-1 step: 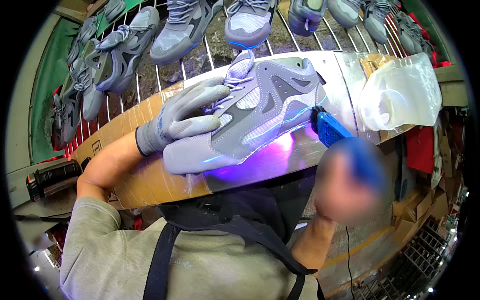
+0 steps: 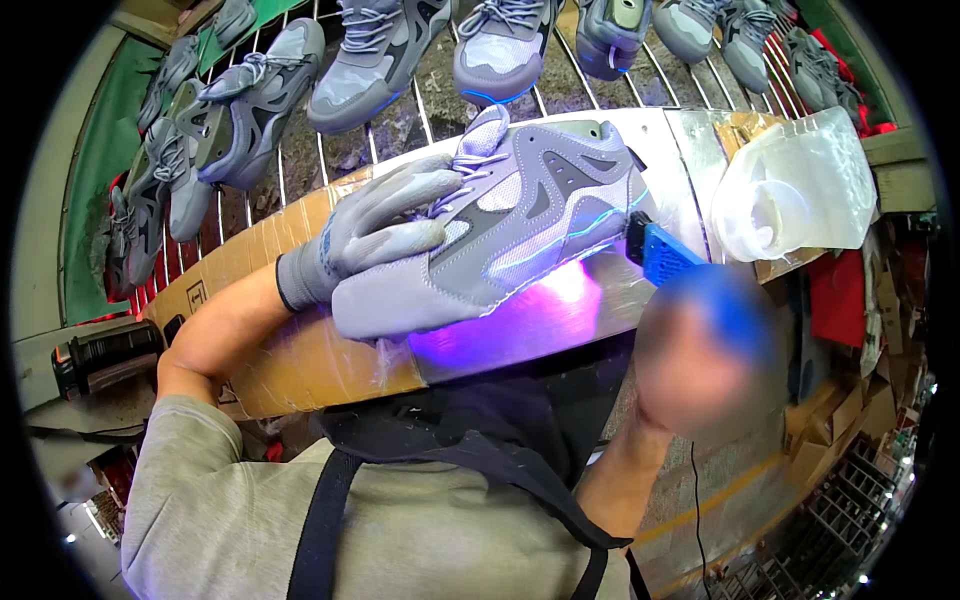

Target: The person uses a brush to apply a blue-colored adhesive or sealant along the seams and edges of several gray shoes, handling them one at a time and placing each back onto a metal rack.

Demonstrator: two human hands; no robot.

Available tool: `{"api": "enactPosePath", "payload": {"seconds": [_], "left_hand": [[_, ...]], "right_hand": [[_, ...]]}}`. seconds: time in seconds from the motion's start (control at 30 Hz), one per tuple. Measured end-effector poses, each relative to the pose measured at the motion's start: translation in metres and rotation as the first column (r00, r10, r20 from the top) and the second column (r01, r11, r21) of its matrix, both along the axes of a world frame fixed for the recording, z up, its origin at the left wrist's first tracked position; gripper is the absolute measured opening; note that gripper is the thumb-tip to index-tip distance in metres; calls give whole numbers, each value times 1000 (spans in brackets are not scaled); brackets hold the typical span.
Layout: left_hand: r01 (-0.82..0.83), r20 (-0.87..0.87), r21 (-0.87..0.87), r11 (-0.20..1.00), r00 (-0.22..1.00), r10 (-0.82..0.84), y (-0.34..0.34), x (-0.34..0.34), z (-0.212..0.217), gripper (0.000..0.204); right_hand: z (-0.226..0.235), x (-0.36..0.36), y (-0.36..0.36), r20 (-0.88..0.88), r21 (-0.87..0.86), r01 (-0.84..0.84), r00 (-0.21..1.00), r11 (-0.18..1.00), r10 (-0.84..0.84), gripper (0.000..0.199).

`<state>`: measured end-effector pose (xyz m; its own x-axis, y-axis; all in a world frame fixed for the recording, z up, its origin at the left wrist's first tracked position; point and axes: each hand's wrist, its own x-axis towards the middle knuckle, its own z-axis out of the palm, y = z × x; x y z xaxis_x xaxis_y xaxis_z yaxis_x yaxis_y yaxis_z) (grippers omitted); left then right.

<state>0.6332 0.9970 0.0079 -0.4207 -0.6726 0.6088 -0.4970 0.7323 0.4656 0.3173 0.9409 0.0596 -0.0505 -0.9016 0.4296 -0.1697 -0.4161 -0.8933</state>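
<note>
Wire racks of grey sneakers (image 2: 375, 55) fill the upper frame while the gloved left hand (image 2: 375, 235) has its fingers closed on a grey sneaker (image 2: 500, 225) (sole edge glowing violet) and the right hand (image 2: 705, 355), blurred, holds a blue tool (image 2: 665, 255) to its heel, the work seemingly midway.

Gloved left hand (image 2: 375, 235) around a grey sneaker (image 2: 500, 230), blue brush (image 2: 665, 255) at its heel, violet glow beneath.

The right hand (image 2: 705, 365) is blurred, its grip unreadable.
</note>
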Motion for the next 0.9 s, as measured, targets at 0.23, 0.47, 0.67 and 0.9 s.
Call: {"api": "enactPosePath", "payload": {"seconds": [0.23,0.47,0.67,0.9], "left_hand": [[-77,79,28,997,994,75,15,6,5,60],[-152,43,395,906,988,146,34,30,-12,67],[-58,-133,836,546,943,304,41,31,4,81],[-80,-105,831,550,949,296,44,33,7,84]], "right_hand": [[-28,5,9,446,134,-63,895,989,-4,18],[-13,-19,18,-129,232,43,992,972,-13,15],[1,-46,-7,11,274,-250,966,929,257,16],[0,-46,-39,153,383,-285,958,879,244,16]]}}
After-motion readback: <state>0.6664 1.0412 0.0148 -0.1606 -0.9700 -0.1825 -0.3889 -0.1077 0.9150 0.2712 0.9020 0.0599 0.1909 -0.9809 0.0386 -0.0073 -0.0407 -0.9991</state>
